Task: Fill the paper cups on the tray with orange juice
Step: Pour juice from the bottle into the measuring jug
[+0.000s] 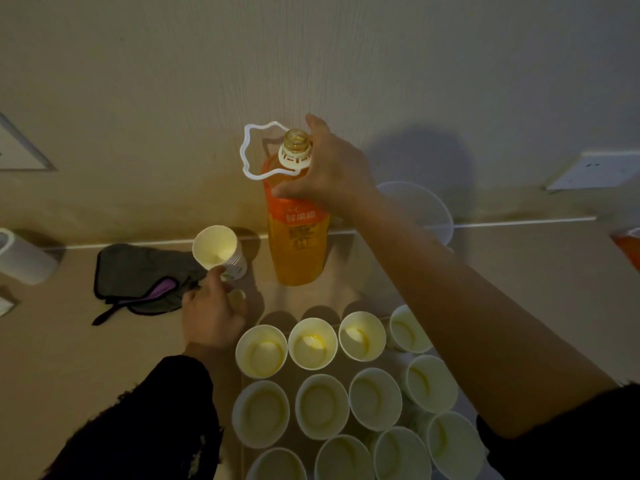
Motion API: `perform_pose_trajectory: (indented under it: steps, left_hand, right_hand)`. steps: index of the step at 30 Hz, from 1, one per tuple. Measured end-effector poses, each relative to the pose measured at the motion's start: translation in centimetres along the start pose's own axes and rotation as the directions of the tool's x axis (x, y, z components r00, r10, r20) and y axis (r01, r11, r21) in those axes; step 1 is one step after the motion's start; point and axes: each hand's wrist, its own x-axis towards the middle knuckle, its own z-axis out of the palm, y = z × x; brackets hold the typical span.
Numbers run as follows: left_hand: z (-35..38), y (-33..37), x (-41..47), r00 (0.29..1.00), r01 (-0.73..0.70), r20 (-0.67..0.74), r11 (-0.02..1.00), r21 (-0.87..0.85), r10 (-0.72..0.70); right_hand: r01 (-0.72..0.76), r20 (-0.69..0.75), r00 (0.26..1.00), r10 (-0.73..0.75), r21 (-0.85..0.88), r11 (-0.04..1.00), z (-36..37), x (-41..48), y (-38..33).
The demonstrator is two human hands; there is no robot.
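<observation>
A tall orange juice bottle stands upright on the counter near the wall, uncapped, with a white carry loop at its neck. My right hand grips its shoulder just below the neck. My left hand holds a tilted paper cup by its base, left of the bottle. A small round pale thing, perhaps the cap, sits by my left fingers. Several paper cups stand in rows on the tray at the front, most with a little juice in the bottom.
A dark cloth pouch with a purple strip lies left of the held cup. A white roll stands at the far left. A clear plastic tub sits behind my right arm, and an orange object at the right edge.
</observation>
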Motion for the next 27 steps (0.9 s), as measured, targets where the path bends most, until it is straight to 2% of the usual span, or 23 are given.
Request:
perform_pose_trajectory:
  steps: [3,7,11,16,22,25,27]
  left_hand:
    - [0.1,-0.4,0.0,0.991,0.073,0.111,0.996,0.051,-0.078]
    - [0.4,-0.7,0.3,0.939,0.144,0.303,0.986,0.088,-0.164]
    - [0.5,-0.8,0.2,0.915,0.173,0.364,0.984,0.046,-0.177]
    - [-0.3,-0.6,0.3,0.903,0.246,0.344,0.967,0.072,-0.256]
    - [-3.0,-0.3,0.4,0.850,0.503,0.265,0.852,-0.148,-0.456]
    - [-4.7,-0.1,0.6,0.807,0.589,0.273,0.743,-0.318,-0.523]
    - [-6.2,1.0,0.9,0.786,0.616,0.280,0.662,-0.427,-0.551]
  right_hand:
    - [0.003,0.001,1.000,-0.003,-0.004,1.000,0.0,0.0,0.0]
    - [0.004,0.005,1.000,-0.004,0.012,1.000,-0.1,0.0,0.0]
    - [0.003,0.004,1.000,-0.003,0.013,1.000,-0.1,-0.1,0.1]
    - [-0.002,0.004,1.000,0.002,0.026,1.000,0.0,-0.1,0.0]
    - [-0.012,-0.005,1.000,0.012,0.070,0.997,0.1,-0.2,0.2]
    - [-0.069,0.021,0.998,0.067,0.144,0.987,0.3,-0.6,0.1]
    - [-0.089,0.032,0.996,0.084,0.255,0.963,0.4,-1.3,-0.5]
